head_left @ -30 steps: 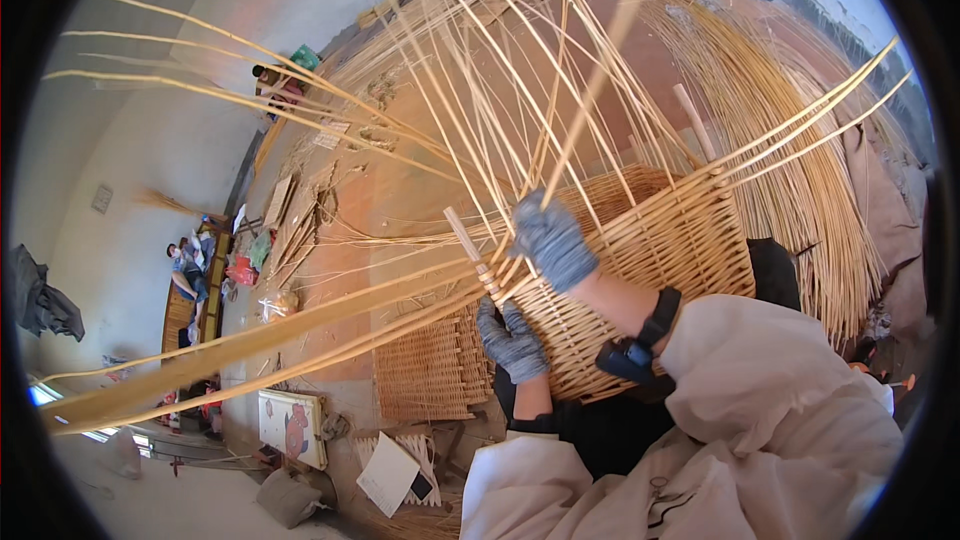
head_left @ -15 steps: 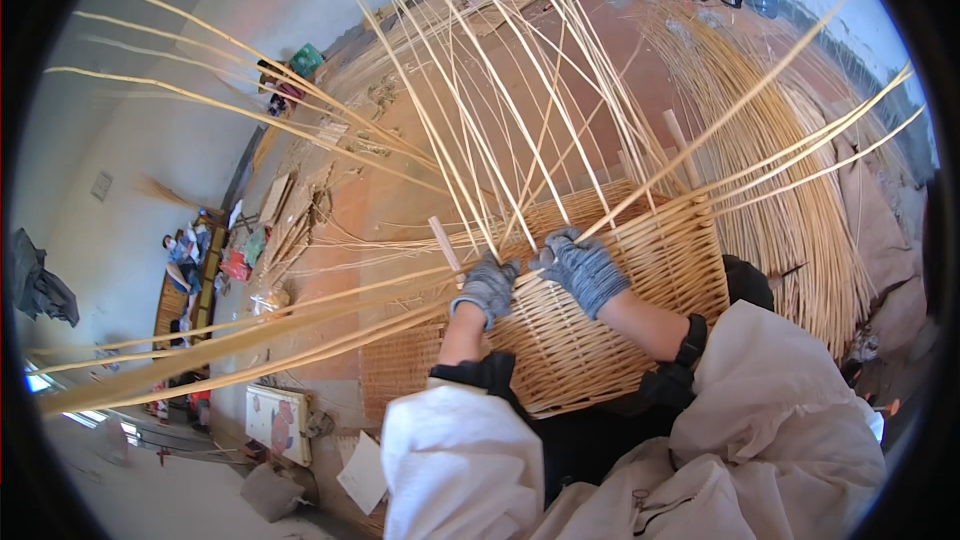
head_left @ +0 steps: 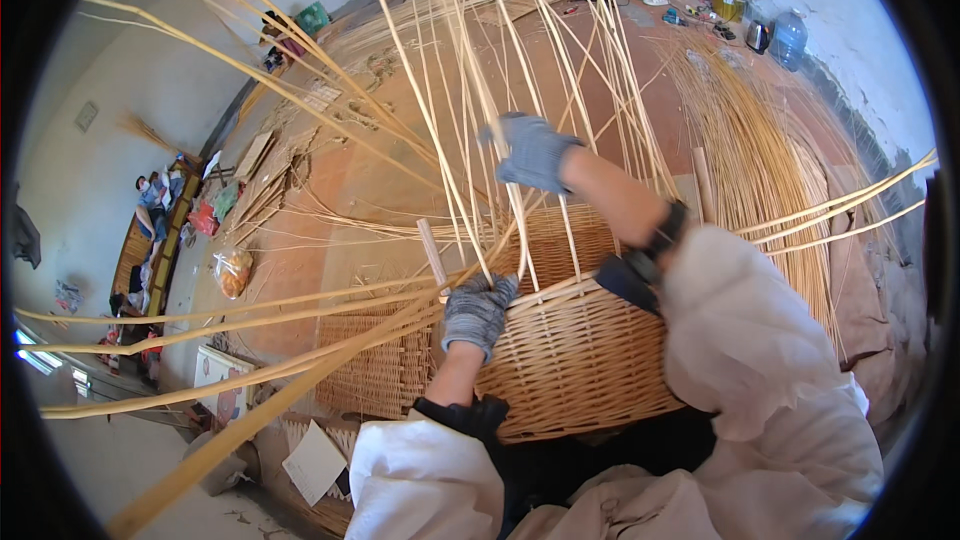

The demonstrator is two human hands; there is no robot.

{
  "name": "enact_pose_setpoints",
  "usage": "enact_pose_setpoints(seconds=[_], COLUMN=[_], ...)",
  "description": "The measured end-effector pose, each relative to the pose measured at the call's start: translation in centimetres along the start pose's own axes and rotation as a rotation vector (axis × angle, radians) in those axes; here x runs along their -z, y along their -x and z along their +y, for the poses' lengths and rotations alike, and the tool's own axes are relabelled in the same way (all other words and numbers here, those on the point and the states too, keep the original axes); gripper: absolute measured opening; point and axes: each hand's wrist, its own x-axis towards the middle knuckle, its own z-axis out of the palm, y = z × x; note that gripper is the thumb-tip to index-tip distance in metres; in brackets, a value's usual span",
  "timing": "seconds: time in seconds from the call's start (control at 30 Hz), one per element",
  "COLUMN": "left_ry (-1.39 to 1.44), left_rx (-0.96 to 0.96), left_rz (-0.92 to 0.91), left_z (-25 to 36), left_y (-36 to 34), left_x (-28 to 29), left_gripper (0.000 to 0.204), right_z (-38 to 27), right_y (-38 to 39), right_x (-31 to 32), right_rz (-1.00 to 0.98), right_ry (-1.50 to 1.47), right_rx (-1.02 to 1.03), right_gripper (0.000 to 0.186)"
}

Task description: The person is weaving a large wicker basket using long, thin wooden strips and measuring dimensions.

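A rectangular woven wicker basket point(head_left: 585, 365) rests against my lap, with long pale willow rods standing up from its rim. My left hand point(head_left: 478, 314), in a grey knitted glove, is closed at the rim's left corner, where several rods cross; the fingertips are partly hidden. Raised above the rim, my gloved right hand point(head_left: 540, 152) closes round an upright willow rod point(head_left: 519, 225). That rod bends up from the rim near my left hand, and its top is smeared by motion. More rods point(head_left: 300, 332) fan out leftward from the same corner.
A large bundle of willow rods point(head_left: 745, 160) lies on the floor at right. Wooden pegs point(head_left: 432, 252) stand up beside the basket. Another woven panel point(head_left: 375, 365) lies at left. Farther off are a water jug point(head_left: 789, 38), a kettle point(head_left: 757, 36) and a person seated at the back.
My right hand has left the rim and moved up and leftward, lifting a rod upright. My left hand stays at the corner. The view has shifted slightly.
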Motion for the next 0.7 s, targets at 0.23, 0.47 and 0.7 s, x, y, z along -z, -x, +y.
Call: enact_pose_setpoints(seconds=[0.23, 0.47, 0.7], left_ry=[-0.087, -0.243, -0.345], left_rx=[0.057, -0.358, -0.014], left_rz=[-0.059, -0.12, 0.122], left_z=[-3.7, -5.6, 0.5], left_y=[-3.7, -4.8, -1.8], left_x=[0.2, 0.0, -0.5], left_gripper=[0.046, 0.035, 0.062], right_z=[-0.1, -1.3, 3.4], right_y=[-3.2, 9.1, 15.3], right_x=[-3.9, -2.7, -5.1], right_rz=[0.275, 0.671, 0.591], right_ry=[-0.239, -0.971, -1.962], right_rx=[-0.4, 0.028, 0.11], right_gripper=[0.044, 0.02, 0.016])
